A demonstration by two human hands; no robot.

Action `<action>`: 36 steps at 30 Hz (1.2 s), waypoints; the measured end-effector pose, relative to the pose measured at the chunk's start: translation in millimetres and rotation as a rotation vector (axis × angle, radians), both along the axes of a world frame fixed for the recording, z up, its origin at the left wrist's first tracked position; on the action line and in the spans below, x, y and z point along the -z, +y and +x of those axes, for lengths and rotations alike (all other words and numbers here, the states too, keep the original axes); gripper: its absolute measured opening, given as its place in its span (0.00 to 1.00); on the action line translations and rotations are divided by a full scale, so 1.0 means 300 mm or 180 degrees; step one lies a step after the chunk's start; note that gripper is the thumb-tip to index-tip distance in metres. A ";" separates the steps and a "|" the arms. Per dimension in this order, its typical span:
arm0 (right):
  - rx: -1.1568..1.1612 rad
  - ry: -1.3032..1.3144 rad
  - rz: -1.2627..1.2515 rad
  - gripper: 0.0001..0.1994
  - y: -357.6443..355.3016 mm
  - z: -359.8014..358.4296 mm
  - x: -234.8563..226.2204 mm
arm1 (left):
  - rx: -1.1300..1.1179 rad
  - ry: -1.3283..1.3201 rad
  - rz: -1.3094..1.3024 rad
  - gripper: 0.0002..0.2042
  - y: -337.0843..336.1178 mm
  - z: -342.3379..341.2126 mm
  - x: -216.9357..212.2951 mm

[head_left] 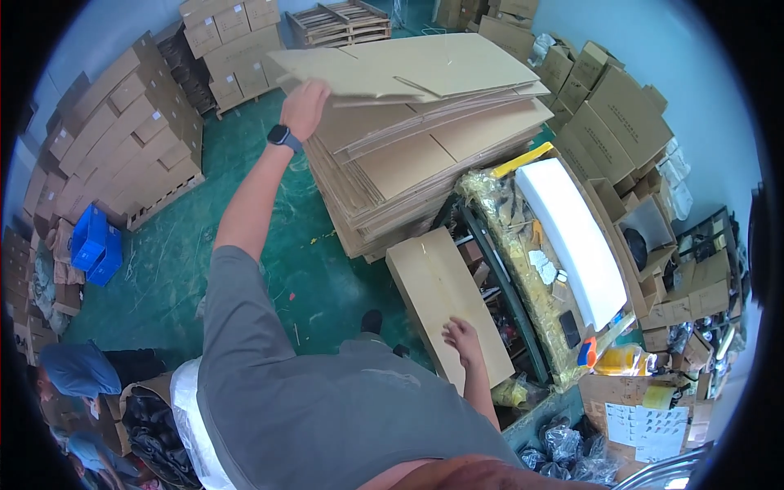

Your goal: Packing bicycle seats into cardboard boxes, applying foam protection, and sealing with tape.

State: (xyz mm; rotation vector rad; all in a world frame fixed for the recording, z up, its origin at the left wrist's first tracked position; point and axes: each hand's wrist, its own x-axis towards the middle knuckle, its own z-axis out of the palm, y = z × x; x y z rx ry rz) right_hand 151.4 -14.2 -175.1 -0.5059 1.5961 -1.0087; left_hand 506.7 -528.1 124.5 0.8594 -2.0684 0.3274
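Head view: a glossy green floor [167,306], scuffed and marked, spreads between pale blue walls [682,69]. Brown carton stacks [122,139] stand on the left, with two blue plastic crates [96,245] near them; a slatted wooden pallet [341,24] lies at the far side. On the right, a counter [523,269] with a crinkled, yellowish tape-like covering carries a smooth, curved white slab [567,237] and a dark, phone-like rectangle [570,328].

White labels mark the far-left cartons [231,24], and dark printing runs across the big cartons on the right [608,131]; a printed white sheet [645,429] is at the near right, its text too small to read.

Flattened cardboard sheets [392,167] form a tall, uneven pile at far centre, edges fanned and flaps slit. The left hand [306,106] grips the left edge of the top sheet [433,65], which is tilted up there. Over a long, plain cardboard box [437,278] beside the counter, the right hand [464,339] is half-open, fingers loosely bent; whether it touches the box cannot be told.
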 end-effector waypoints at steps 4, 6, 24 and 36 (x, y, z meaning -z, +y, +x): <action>-0.0118 -0.1159 -0.1192 0.39 -0.257 0.075 -0.342 | 0.0511 -0.0308 -0.0880 0.05 0.540 -0.109 -0.282; 0.0159 -0.2510 -0.1697 0.49 -0.348 0.093 -0.565 | 0.0476 -0.0197 -0.0083 0.08 0.924 -0.163 -0.222; -0.0362 0.1311 -0.2233 0.19 0.253 -0.289 -0.569 | 0.0986 0.2169 0.4589 0.30 1.840 -0.274 0.943; -0.1856 0.2995 -0.0561 0.23 0.859 -0.596 -0.709 | 0.1174 0.4686 0.3253 0.41 1.717 -0.467 0.621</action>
